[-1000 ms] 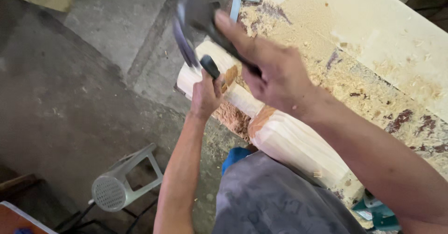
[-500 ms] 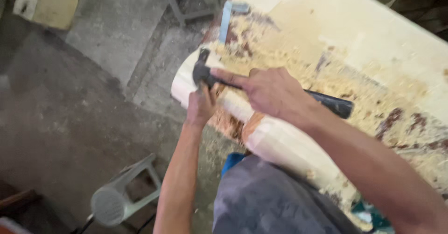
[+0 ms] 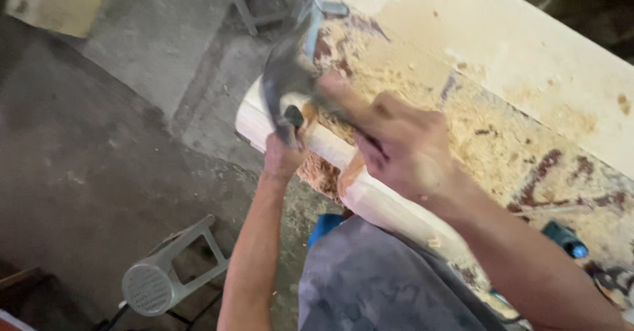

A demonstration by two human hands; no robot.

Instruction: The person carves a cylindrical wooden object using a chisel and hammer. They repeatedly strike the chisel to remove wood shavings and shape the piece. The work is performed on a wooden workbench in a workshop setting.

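Observation:
A pale carved wooden piece (image 3: 310, 139) lies along the near edge of the sawdust-covered workbench (image 3: 502, 60). My left hand (image 3: 284, 156) grips a dark-handled chisel (image 3: 293, 117) set against a notch cut into the wood. My right hand (image 3: 396, 146) holds a hammer (image 3: 281, 83), whose blurred head is just above the chisel's top. Wood chips lie in the notch below my hands.
A blue clamp (image 3: 317, 24) stands on the bench beyond the wood. A grey metal stool (image 3: 165, 275) sits on the concrete floor at lower left, another stool's legs (image 3: 257, 4) at the top. A teal-handled tool (image 3: 564, 238) lies at the bench's right.
The hammer rose a second ago, came down low across the bench half a second ago, and is now swinging near the chisel's top again. My left hand has kept the chisel in the notch.

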